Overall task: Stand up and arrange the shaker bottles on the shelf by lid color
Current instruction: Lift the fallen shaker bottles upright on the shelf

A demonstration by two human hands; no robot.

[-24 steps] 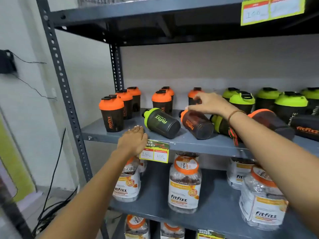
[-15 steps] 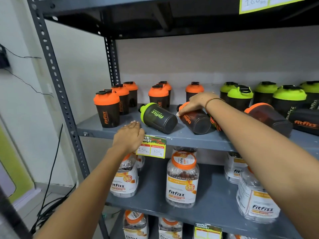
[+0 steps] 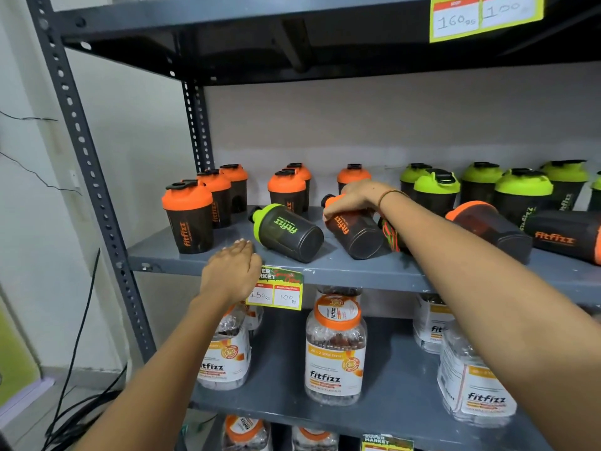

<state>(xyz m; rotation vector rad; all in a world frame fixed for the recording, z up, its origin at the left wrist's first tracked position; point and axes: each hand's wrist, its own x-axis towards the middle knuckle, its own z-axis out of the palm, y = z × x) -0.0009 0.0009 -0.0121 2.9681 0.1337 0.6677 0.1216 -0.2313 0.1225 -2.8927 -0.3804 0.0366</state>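
On the grey middle shelf (image 3: 354, 271), several orange-lidded shaker bottles (image 3: 188, 218) stand upright at the left and several green-lidded ones (image 3: 523, 196) at the right. A green-lidded bottle (image 3: 287, 232) lies on its side near the front. Beside it lies an orange-lidded bottle (image 3: 354, 234), with my right hand (image 3: 353, 198) closed over its lid end. More orange-lidded bottles (image 3: 487, 227) lie tipped over at the right. My left hand (image 3: 232, 268) rests flat on the shelf's front edge, fingers together, holding nothing.
A yellow price tag (image 3: 276, 289) hangs on the shelf edge by my left hand. Clear Fitfizz jars (image 3: 335, 349) with orange lids fill the shelf below. The perforated upright post (image 3: 84, 157) stands at the left, with cables (image 3: 74, 369) on the wall and floor.
My right hand has come down from above the lying orange-lidded bottle and closed on its lid end. My left hand has stayed on the shelf edge.
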